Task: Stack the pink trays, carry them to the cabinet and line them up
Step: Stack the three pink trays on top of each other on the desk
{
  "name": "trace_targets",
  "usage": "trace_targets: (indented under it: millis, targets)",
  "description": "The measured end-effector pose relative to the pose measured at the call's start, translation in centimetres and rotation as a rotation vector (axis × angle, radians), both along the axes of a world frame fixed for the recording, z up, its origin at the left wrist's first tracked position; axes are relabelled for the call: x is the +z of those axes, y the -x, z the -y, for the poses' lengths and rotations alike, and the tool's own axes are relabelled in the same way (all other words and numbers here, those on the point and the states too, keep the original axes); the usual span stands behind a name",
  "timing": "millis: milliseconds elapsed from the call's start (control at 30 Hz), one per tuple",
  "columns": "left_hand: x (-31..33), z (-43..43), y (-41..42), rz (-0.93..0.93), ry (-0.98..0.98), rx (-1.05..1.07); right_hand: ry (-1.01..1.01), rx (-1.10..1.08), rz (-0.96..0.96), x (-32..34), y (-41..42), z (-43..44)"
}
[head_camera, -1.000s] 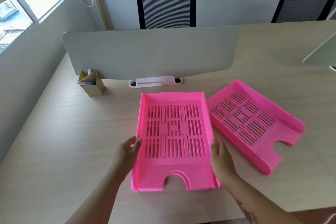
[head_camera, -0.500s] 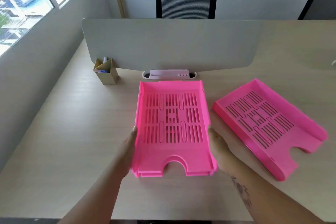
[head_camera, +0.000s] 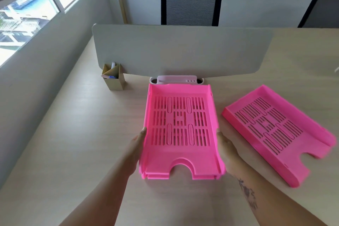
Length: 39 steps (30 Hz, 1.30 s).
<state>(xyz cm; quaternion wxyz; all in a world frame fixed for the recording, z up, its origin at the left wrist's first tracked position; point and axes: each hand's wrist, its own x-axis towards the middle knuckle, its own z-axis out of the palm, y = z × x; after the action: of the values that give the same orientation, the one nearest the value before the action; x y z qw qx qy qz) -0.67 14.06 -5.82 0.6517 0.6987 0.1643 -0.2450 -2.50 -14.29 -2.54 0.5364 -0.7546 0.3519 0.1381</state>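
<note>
A stack of pink slotted trays sits in front of me on the wooden desk; a second rim shows under its front edge. My left hand presses its left wall and my right hand presses its right wall, so both hands hold the stack between them. Another single pink tray lies angled on the desk to the right, apart from the stack and untouched.
A grey divider panel stands across the desk behind the trays, with a white organiser at its base. A cardboard pen holder sits at the back left. Black chairs stand beyond. A wall with a window is on the left.
My view has shifted left and closer, so the trays appear further right. Both hands have slid forward along the stack's sides. The single tray has not moved on the desk.
</note>
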Motion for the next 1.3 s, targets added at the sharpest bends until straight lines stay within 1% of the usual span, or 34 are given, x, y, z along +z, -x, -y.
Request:
trace_targets:
  millis: [100,167,233,300,433,533,600,733,867,933,1033,1133,1233,1300]
  targets:
    - [-1.4,0.3,-1.1,-0.052,-0.01,0.108,0.005,-0.011,0.024,1.0,-0.3,-0.1]
    - [-1.2,0.3,-2.0,0.029,-0.135,0.119,0.015,0.021,0.036,1.0,-1.1,1.2]
    - [1.5,1.0,-3.2,0.156,-0.306,0.162,0.043,0.063,0.057,2.1,-2.1,2.7]
    - [4.4,1.7,-4.6,0.265,-0.39,0.224,0.087,0.078,0.114,4.4,-3.5,3.9]
    - [8.5,4.7,-6.8,0.402,-0.43,0.294,0.087,0.051,0.194,6.8,-6.3,7.6]
    - [10.1,8.7,-6.8,0.478,-0.41,0.274,0.112,0.083,0.209,7.7,-7.6,10.5]
    - [10.2,12.3,-6.3,0.492,-0.396,0.244,0.127,0.121,0.203,8.0,-7.7,13.1]
    - [10.1,20.7,-5.3,0.482,-0.4,0.209,0.169,0.138,0.162,8.1,-7.8,20.4]
    - [9.6,28.4,-4.9,0.484,-0.367,0.196,0.196,0.08,0.197,8.3,-7.6,28.5]
    - [8.9,31.4,-4.7,0.458,-0.348,0.186,0.213,0.066,0.199,8.0,-7.6,31.6]
    - [7.5,34.7,-4.4,0.356,-0.336,0.154,0.27,0.087,0.175,7.1,-7.6,34.8]
    - [5.5,36.8,-3.4,0.201,-0.364,0.129,0.33,0.121,0.107,5.0,-7.6,37.4]
    - [3.7,38.3,-1.3,0.07,-0.405,0.027,0.404,0.176,0.035,2.6,-6.9,39.5]
    - [2.1,38.9,-0.1,-0.033,-0.399,-0.061,0.453,0.219,-0.025,0.9,-6.3,40.7]
